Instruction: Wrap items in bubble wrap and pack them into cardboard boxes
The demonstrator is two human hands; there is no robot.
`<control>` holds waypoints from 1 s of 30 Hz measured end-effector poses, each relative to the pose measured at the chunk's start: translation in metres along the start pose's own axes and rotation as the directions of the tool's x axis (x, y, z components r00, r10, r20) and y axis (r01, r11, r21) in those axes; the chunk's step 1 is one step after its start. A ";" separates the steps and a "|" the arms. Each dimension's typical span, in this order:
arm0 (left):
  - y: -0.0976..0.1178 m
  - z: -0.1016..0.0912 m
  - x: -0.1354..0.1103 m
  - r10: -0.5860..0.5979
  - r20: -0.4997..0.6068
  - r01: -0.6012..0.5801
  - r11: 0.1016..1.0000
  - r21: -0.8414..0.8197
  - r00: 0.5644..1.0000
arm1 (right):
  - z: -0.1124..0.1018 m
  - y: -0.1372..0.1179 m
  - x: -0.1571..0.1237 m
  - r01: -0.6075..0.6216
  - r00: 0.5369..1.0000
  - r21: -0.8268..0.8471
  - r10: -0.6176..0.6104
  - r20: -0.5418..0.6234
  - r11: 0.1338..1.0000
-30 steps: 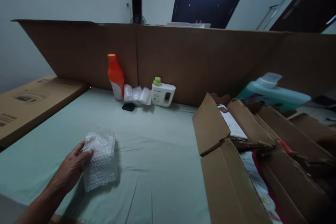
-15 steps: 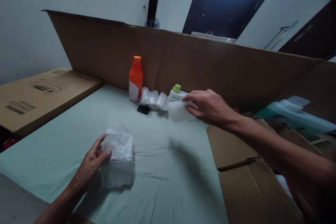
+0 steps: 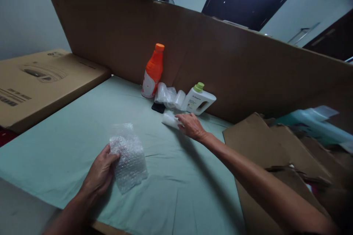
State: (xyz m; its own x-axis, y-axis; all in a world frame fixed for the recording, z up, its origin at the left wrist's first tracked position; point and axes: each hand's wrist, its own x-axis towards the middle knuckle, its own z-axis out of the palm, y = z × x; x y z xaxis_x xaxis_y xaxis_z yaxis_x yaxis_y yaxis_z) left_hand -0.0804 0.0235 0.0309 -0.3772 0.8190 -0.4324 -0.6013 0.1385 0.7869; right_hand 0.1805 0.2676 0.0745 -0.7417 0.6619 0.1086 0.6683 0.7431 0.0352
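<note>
My left hand (image 3: 102, 169) is closed on the left edge of a flat piece of bubble wrap (image 3: 129, 159), thumb on top. Something pinkish shows faintly through the wrap. Farther out, my right hand (image 3: 191, 125) has its fingers and thumb round the right end of a small translucent plastic wrap roll (image 3: 170, 118), low at the cloth. Behind it several bubble-wrapped bundles (image 3: 169, 95) lie in a row. A black phone-like object (image 3: 158, 108) is beside the roll. The white bottle (image 3: 199, 101) with a green cap leans tilted behind my right hand.
An orange bottle (image 3: 153, 71) stands by the tall cardboard wall (image 3: 116, 33) at the back. A flat printed carton (image 3: 49, 84) is at the left of the green cloth (image 3: 82, 128). On the right are open cardboard flaps (image 3: 256, 143) and a blue-green container (image 3: 309, 121).
My right hand has moved down and nearer with the translucent plastic wrap, uncovering the white bottle. The bubble wrap in my left hand has tilted. The camera view has shifted and tipped downward.
</note>
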 end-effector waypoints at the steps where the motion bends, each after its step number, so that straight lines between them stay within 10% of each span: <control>1: 0.007 0.008 0.000 0.032 0.034 -0.033 0.999 0.024 0.999 | 0.006 -0.003 -0.007 -0.044 0.999 0.021 0.044 -0.011 0.999; 5: 0.048 0.071 0.008 0.235 0.283 -0.271 0.958 0.095 0.930 | 0.031 -0.029 -0.043 -0.207 0.967 0.134 0.224 -0.125 0.969; 11: 0.090 0.231 0.082 0.546 0.488 -0.591 0.803 -0.075 0.680 | 0.070 -0.063 -0.102 -0.314 0.839 0.311 0.415 -0.351 0.897; 15: 0.094 0.299 0.147 0.572 0.421 -0.704 0.640 0.307 0.704 | 0.080 -0.066 -0.112 -0.242 0.822 0.388 0.401 -0.405 0.889; 20: 0.059 0.284 0.169 0.641 0.370 -0.721 0.455 0.523 0.672 | 0.083 -0.064 -0.111 -0.196 0.809 0.470 0.412 -0.419 0.861; 24: 0.022 0.269 0.172 0.513 0.730 -0.768 -0.194 0.611 0.452 | 0.083 -0.064 -0.111 -0.197 0.821 0.486 0.414 -0.392 0.851; 26: 0.010 0.272 0.183 0.372 0.779 -0.693 -0.364 0.623 0.505 | 0.081 -0.065 -0.111 -0.207 0.823 0.493 0.423 -0.380 0.845; 30: 0.000 0.274 0.215 0.265 0.717 -0.614 -0.380 0.692 0.645 | 0.081 -0.066 -0.112 -0.223 0.823 0.485 0.430 -0.372 0.846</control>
State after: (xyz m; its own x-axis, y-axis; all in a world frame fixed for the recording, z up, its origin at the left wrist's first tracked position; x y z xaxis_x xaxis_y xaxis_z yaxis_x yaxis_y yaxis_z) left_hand 0.0316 0.3518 0.0589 0.1025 0.9640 0.2454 0.9475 -0.1698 0.2711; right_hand 0.2147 0.1527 -0.0202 -0.3014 0.8276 0.4736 0.7028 0.5285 -0.4762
